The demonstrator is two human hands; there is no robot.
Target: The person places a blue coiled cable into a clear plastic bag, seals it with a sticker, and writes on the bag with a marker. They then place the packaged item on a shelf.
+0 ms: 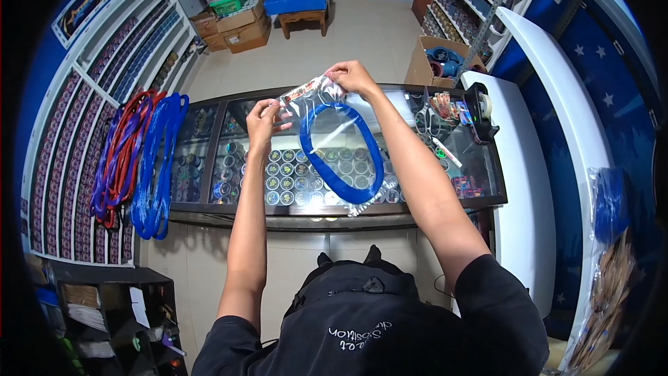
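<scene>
A clear plastic bag (292,110) is stretched between my two hands above a glass-topped display counter (201,188). Inside it, or behind its film, is an oval coil of blue cord or line (311,152); its lower end reaches towards the counter's near edge. My left hand (263,121) pinches the bag's left upper corner between thumb and forefinger, the other fingers spread. At the opposite upper corner my right hand (350,78) grips the film. A printed label strip (302,90) with writing runs along the bag's top edge between the hands.
Scissors (429,119), a white marker pen (447,152) and a black tape dispenser (479,115) occupy the counter's right side. Blue hanks (156,167) and red-purple hanks (122,159) hang over its left end. Round spools (287,169) show beneath the glass. A carton (417,65) stands beyond.
</scene>
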